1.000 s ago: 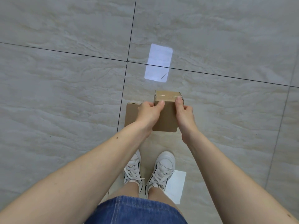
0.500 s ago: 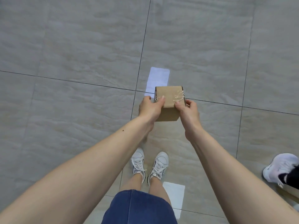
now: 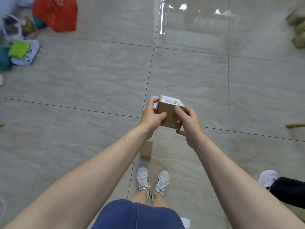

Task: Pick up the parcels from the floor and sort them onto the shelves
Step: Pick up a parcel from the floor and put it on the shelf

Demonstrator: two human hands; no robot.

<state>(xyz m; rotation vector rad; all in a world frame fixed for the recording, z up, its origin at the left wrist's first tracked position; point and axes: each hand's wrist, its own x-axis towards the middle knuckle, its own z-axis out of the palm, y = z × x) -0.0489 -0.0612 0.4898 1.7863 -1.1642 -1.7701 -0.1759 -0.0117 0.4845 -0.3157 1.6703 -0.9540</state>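
Note:
A small brown cardboard parcel [image 3: 170, 114] with a white printed label on its top face is held in front of me, well above the floor. My left hand [image 3: 151, 115] grips its left side, thumb on the near face. My right hand [image 3: 188, 124] grips its right side, fingers over the taped face. The parcel is tilted, label turned upward. A second brown parcel [image 3: 146, 151] lies on the floor tiles below my left wrist, just ahead of my shoes. No shelves are in view.
A red mesh basket [image 3: 56, 13] and a pile of bags and a green item [image 3: 19, 48] sit at the far left. Blurred brown parcels [image 3: 297, 28] lie far right. Another person's white shoe [image 3: 268, 178] stands at the right. Glossy tiled floor all around.
I have stood up and the view has lifted, showing more floor. The parcel has been rotated in my hands so its labelled face points up. The second parcel stays on the floor.

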